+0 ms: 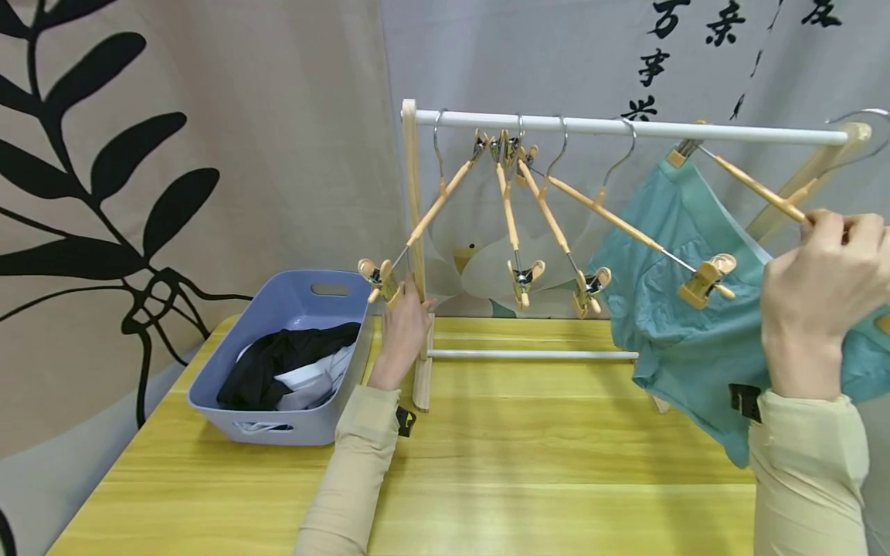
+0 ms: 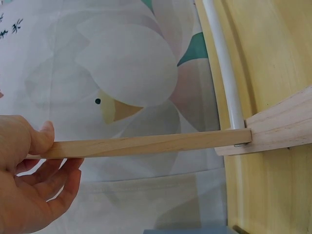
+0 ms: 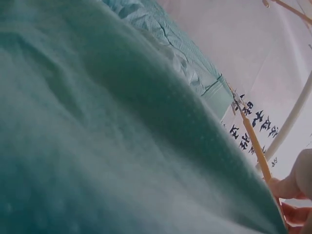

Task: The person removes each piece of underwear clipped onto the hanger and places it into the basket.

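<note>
In the head view my right hand (image 1: 813,293) grips the wooden bar of a clip hanger (image 1: 754,184) at the rack's right end. Teal shorts (image 1: 684,309) hang from its clips, and the hanger's metal hook stands up by the end of the white rail (image 1: 612,127). The cloth fills most of the right wrist view, with the right fingers (image 3: 292,187) on the bar at its edge. My left hand (image 1: 403,332) holds the rack's left wooden post (image 2: 146,145), thumb on one side and fingers on the other in the left wrist view.
Several bare clip hangers (image 1: 507,205) hang on the rail, their clips jutting forward. Left of the rack, a blue-purple basket (image 1: 278,426) holds black clothing (image 1: 278,363) and white clothing (image 1: 316,382). The rack stands on a yellow wooden table (image 1: 528,455) before printed curtains (image 1: 292,139).
</note>
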Demonstrator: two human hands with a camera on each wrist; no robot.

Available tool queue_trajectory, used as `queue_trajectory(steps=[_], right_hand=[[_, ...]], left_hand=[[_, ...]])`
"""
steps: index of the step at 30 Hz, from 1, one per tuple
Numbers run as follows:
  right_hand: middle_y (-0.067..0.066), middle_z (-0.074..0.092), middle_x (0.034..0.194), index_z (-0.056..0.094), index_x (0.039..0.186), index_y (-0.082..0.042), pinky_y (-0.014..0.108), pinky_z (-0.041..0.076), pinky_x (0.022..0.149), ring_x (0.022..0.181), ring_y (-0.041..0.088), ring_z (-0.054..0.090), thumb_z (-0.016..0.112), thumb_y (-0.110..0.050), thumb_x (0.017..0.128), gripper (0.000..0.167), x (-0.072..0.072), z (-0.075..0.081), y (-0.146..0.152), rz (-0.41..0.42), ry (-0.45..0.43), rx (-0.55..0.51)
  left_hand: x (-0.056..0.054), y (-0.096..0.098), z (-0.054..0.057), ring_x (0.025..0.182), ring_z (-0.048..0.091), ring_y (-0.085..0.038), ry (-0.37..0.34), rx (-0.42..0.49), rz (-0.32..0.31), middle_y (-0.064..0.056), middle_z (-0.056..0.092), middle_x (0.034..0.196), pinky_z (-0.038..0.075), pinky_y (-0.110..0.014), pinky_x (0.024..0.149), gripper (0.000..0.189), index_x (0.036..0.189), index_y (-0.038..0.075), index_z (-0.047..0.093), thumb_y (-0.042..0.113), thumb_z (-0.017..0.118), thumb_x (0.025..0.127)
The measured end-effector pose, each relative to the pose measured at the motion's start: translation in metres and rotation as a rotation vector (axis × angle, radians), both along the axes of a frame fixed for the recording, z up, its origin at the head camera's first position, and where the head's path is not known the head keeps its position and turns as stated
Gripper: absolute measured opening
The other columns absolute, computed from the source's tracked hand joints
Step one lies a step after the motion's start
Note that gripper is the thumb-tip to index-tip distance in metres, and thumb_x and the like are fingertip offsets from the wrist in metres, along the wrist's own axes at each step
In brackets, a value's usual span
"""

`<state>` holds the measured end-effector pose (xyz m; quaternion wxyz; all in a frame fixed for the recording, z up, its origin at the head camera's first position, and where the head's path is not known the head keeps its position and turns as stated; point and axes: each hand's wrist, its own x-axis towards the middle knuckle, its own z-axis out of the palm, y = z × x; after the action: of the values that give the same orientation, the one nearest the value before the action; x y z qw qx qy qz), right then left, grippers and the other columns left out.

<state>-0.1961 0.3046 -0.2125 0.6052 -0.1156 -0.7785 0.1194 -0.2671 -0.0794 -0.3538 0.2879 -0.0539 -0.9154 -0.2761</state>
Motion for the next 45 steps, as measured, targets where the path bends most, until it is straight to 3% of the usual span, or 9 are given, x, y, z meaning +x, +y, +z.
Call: queue_trajectory(steps=[7,13,22,33,39,45], right_hand=[[0.031,0.06,0.102,0.066,0.11,0.006,0.057,0.034,0.092,0.102,0.049,0.05,0.037,-0.021,0.1,0.041,0.007,-0.006,-0.006,0.019,0.008,0.001],[0.032,0.061,0.098,0.067,0.107,0.007,0.06,0.037,0.079,0.094,0.05,0.051,0.039,-0.02,0.1,0.04,0.009,-0.011,-0.013,0.002,-0.004,0.058],[0.031,0.061,0.092,0.068,0.101,0.008,0.059,0.036,0.071,0.088,0.05,0.05,0.044,-0.018,0.099,0.036,0.005,-0.021,-0.022,0.053,0.0,0.077],[0.029,0.06,0.087,0.069,0.095,0.008,0.06,0.038,0.067,0.079,0.048,0.049,0.042,-0.015,0.098,0.035,0.004,-0.032,-0.031,0.102,0.014,0.116],[0.029,0.057,0.082,0.063,0.084,0.013,0.061,0.039,0.066,0.077,0.048,0.048,0.044,-0.017,0.096,0.038,0.006,-0.037,-0.036,0.126,0.004,0.118],[0.027,0.057,0.082,0.067,0.089,0.007,0.06,0.039,0.067,0.079,0.047,0.049,0.051,-0.013,0.093,0.026,0.007,-0.042,-0.043,0.169,-0.007,0.104]], left_hand=[[0.0,-0.001,0.001,0.069,0.064,-0.033,-0.02,0.02,-0.006,-0.023,0.062,0.098,0.053,-0.039,0.057,0.049,0.129,-0.009,0.043,0.013,0.063,0.09],[-0.001,0.0,0.001,0.076,0.065,-0.036,-0.04,0.021,0.003,-0.023,0.062,0.098,0.055,-0.041,0.063,0.053,0.132,-0.01,0.043,0.013,0.065,0.09],[0.0,0.0,0.001,0.067,0.062,-0.032,-0.044,0.029,-0.018,-0.023,0.06,0.099,0.051,-0.037,0.054,0.05,0.132,-0.009,0.04,0.012,0.061,0.092],[0.0,0.0,0.002,0.067,0.062,-0.032,-0.061,0.041,-0.022,-0.024,0.06,0.105,0.051,-0.037,0.054,0.054,0.136,-0.011,0.038,0.013,0.06,0.093],[-0.002,0.001,0.001,0.071,0.064,-0.034,-0.034,0.019,-0.006,-0.023,0.062,0.099,0.053,-0.039,0.059,0.054,0.134,-0.012,0.041,0.013,0.063,0.091],[0.0,0.0,0.001,0.064,0.06,-0.029,-0.05,0.037,-0.026,-0.024,0.06,0.104,0.049,-0.034,0.052,0.053,0.135,-0.011,0.038,0.011,0.06,0.093]])
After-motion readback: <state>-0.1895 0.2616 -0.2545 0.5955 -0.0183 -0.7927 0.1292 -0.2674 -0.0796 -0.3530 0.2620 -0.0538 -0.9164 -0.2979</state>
